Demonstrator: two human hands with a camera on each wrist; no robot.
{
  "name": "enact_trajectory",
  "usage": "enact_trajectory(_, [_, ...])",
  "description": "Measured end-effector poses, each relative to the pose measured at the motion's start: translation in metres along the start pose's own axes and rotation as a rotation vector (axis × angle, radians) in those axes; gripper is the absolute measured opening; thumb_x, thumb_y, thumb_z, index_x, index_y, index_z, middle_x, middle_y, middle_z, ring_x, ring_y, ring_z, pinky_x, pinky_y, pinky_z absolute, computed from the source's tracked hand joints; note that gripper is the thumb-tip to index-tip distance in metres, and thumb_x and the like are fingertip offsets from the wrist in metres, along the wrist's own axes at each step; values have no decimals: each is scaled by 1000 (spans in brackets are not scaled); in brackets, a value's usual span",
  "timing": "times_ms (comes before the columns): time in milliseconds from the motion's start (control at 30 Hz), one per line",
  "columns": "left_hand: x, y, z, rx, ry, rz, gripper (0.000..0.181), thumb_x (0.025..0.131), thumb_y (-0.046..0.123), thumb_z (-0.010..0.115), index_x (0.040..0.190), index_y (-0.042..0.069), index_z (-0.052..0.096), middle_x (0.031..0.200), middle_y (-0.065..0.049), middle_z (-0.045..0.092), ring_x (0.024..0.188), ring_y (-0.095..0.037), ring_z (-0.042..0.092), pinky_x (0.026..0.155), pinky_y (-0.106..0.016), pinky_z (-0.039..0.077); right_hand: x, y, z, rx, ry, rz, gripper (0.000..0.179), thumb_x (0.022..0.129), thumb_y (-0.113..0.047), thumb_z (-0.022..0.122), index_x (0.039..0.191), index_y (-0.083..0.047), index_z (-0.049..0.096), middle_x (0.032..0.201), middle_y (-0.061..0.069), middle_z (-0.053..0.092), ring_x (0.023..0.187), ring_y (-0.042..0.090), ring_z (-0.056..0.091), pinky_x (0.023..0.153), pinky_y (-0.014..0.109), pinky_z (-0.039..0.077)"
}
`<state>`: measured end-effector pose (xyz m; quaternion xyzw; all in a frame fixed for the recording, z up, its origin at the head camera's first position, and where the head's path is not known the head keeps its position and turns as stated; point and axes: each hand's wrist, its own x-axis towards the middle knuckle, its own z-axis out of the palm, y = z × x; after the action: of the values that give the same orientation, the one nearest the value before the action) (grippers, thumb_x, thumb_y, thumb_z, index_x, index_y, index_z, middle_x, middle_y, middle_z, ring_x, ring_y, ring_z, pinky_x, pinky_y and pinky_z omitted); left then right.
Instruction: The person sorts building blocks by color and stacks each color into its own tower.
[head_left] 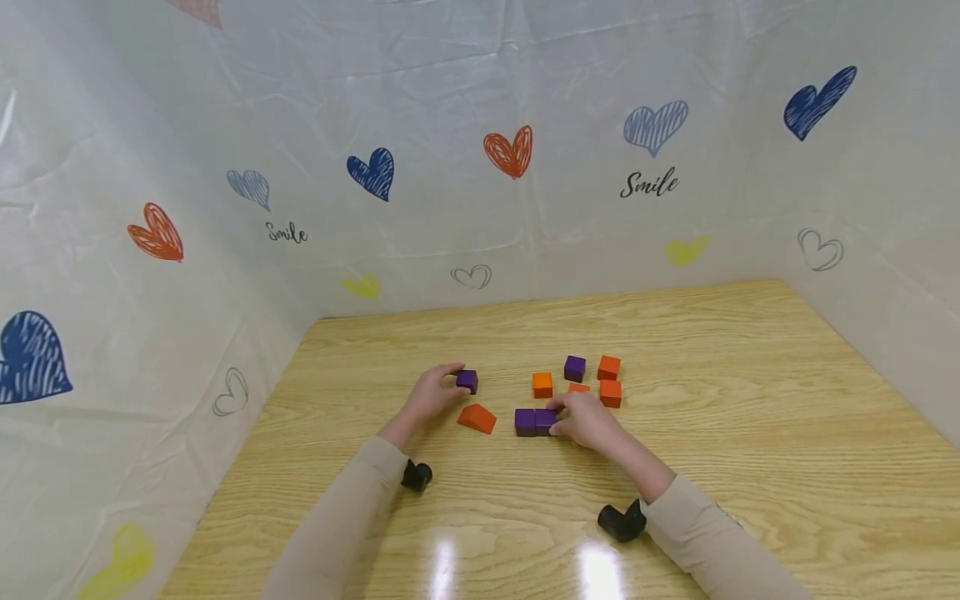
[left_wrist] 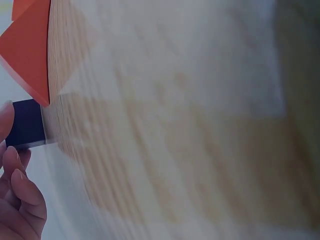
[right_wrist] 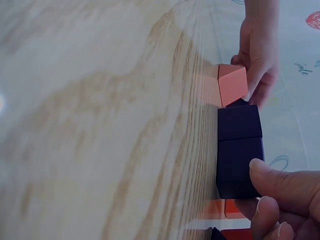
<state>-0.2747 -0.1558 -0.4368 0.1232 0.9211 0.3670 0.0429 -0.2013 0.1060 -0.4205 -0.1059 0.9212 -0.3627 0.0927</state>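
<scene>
Two hands at the wooden table (head_left: pixel 712 492), head view. Slightly left of the frame's centre, below mid-height, the left hand (head_left: pixel 431 396) pinches a purple cube (head_left: pixel 467 381) between thumb and fingers. To the right of centre and a little lower, the right hand (head_left: pixel 588 419) grasps a second purple cube (head_left: pixel 546 422), which sits flush against the right side of a third purple cube (head_left: pixel 525 422). An orange-red wedge (head_left: pixel 477 418) lies just below the left hand's cube, touched by neither hand. Further small cubes, among them an orange cube (head_left: pixel 542 385) and another purple cube (head_left: pixel 574 368), stand above the right hand.

Handling: the cubes appear light and rigid (the material, wood or plastic, cannot be told), smooth enough to slip a little under a careless pinch, and unlikely to break. Two opposite side faces offer the surest hold; for the adjoining pair, the faces at the upper and lower sides in the frame remain accessible, whereas the shared seam admits no finger.

Pose: the left forearm rises from the bottom edge and slants to the upper right; the right forearm slants to the upper left from the lower right. In the right wrist view, the right thumb (right_wrist: pixel 277 182) presses the cube near its edge, the other fingers bent below it.
</scene>
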Motion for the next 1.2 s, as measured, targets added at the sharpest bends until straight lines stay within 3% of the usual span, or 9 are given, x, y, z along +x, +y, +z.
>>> enact_trajectory(333, [2, 2, 0, -31, 16, -33, 36, 84, 10, 65, 118, 1, 58, 120, -18, 57, 119, -33, 47, 100, -46, 34, 0, -1, 1, 9, -6, 19, 32, 77, -3, 70, 109, 0, 64, 100, 15, 65, 53, 12, 51, 49, 24, 43])
enact_trajectory(633, [4, 0, 3, -35, 27, -47, 33, 84, 12, 66, 115, 2, 59, 118, -17, 59, 116, -32, 49, 99, -45, 36, 0, 0, 1, -23, 13, -12, 31, 76, -4, 71, 106, 0, 65, 104, 15, 65, 71, 15, 55, 58, 24, 45])
enact_trajectory(867, [5, 5, 4, -41, 29, -67, 33, 84, 16, 66, 114, 5, 60, 119, -14, 59, 115, -29, 50, 99, -44, 36, -1, 0, 1, 25, -2, 15, 31, 78, -3, 70, 108, 1, 63, 101, 16, 65, 52, 12, 51, 49, 24, 42])
enact_trajectory(967, [5, 13, 3, -7, 23, -39, 34, 83, 18, 67, 115, 7, 60, 118, -12, 60, 108, -26, 53, 92, -41, 42, -1, 0, 1, 27, -4, 19, 32, 78, -3, 69, 109, 0, 63, 100, 16, 65, 51, 12, 50, 48, 24, 42])
enact_trajectory(1067, [3, 23, 2, 22, 7, -9, 35, 83, 20, 67, 115, 8, 60, 116, -10, 61, 86, -23, 56, 76, -35, 46, -1, 0, 1, 20, -3, 17, 31, 78, -3, 70, 108, 0, 63, 101, 16, 65, 54, 12, 51, 49, 24, 42])
enact_trajectory(1200, [-2, 37, 1, 28, -18, 37, 34, 82, 21, 69, 113, 9, 61, 113, -8, 62, 66, -18, 47, 62, -27, 41, 0, 0, 0, 8, 2, 10, 31, 78, -3, 70, 108, 0, 64, 101, 15, 65, 59, 13, 52, 52, 24, 42])
